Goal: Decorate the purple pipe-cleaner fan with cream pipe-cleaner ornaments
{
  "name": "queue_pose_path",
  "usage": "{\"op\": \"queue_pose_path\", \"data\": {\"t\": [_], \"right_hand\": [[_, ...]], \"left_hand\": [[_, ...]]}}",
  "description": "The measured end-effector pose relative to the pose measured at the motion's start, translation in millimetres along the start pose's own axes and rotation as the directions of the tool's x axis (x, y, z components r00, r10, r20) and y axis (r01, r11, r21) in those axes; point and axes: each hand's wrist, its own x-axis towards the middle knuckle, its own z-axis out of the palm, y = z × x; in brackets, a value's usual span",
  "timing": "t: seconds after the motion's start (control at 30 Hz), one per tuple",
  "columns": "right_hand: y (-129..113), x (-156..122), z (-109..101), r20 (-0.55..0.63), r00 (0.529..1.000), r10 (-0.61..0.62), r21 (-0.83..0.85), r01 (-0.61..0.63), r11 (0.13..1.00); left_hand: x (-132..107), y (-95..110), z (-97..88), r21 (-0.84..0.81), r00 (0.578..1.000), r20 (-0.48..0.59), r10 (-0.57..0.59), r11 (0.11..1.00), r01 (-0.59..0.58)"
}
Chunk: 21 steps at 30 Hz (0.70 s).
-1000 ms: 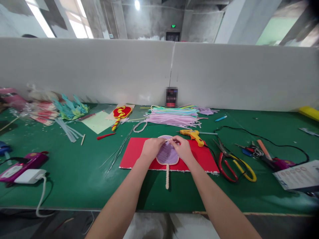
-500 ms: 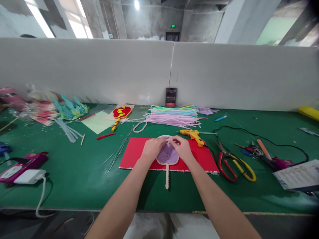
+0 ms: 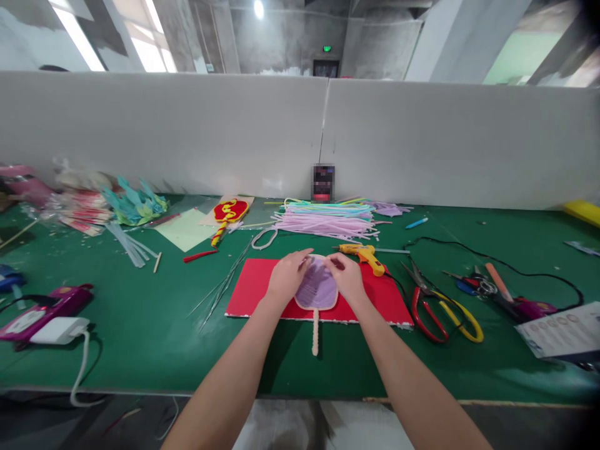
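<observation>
A small purple fan (image 3: 317, 287) with a pale rim and a cream wrapped handle (image 3: 315, 334) lies on a red board (image 3: 253, 287), its handle pointing toward me. My left hand (image 3: 288, 275) rests at the fan's upper left edge, index finger stretched out and fingers apart. At the upper right rim, the thumb and fingers of my right hand (image 3: 347, 275) are pinched together on the fan's edge. Just beyond my right hand lies a yellow hot glue gun (image 3: 365, 255).
Pipe cleaners (image 3: 325, 224) are piled behind the board. A red and yellow fan (image 3: 229, 212) lies back left, and wires (image 3: 225, 281) lie left. Red and yellow handled scissors (image 3: 431, 306), a black cord and pliers are right. A purple power strip (image 3: 51, 312) sits at left.
My hands have moved apart from the fan's top middle, the left one leftward with its fingers opening, the right one slightly rightward along the rim. The fan stays in place.
</observation>
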Motion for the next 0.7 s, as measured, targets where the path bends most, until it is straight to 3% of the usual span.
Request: {"op": "queue_pose_path", "data": {"t": [0.07, 0.17, 0.23, 0.43, 0.53, 0.6, 0.7], "right_hand": [[5.9, 3.4, -2.3, -0.074, 0.994, 0.083, 0.054, -0.079, 0.995], [14.5, 7.3, -3.9, -0.114, 0.979, 0.172, 0.169, -0.151, 0.974], [17.2, 8.1, -3.3, -0.114, 0.974, 0.197, 0.208, -0.171, 0.963], [14.8, 6.4, -0.9, -0.111, 0.974, 0.196, 0.203, -0.170, 0.964], [18.4, 7.9, -1.0, -0.153, 0.973, 0.170, 0.185, -0.141, 0.973], [22.6, 9.6, -0.8, -0.174, 0.974, 0.143, 0.185, -0.110, 0.977], [25.2, 10.8, 0.2, -0.161, 0.979, 0.127, 0.217, -0.091, 0.972]], "left_hand": [[0.6, -4.9, -0.4, -0.034, 0.995, -0.077, -0.068, 0.997, 0.065], [1.0, -13.5, 0.1, 0.020, 0.955, -0.140, -0.260, 0.964, 0.265], [1.2, -18.4, 1.7, 0.041, 0.933, -0.115, -0.340, 0.937, 0.346], [4.0, -25.9, 7.1, -0.037, 0.902, 0.059, -0.428, 0.902, 0.431], [6.4, -26.6, 8.5, -0.279, 0.893, 0.103, -0.439, 0.849, 0.450], [7.5, -25.2, 9.6, -0.512, 0.889, 0.151, -0.432, 0.736, 0.444], [7.8, -20.4, 11.6, -0.734, 0.882, 0.234, -0.408, 0.520, 0.436]]}}
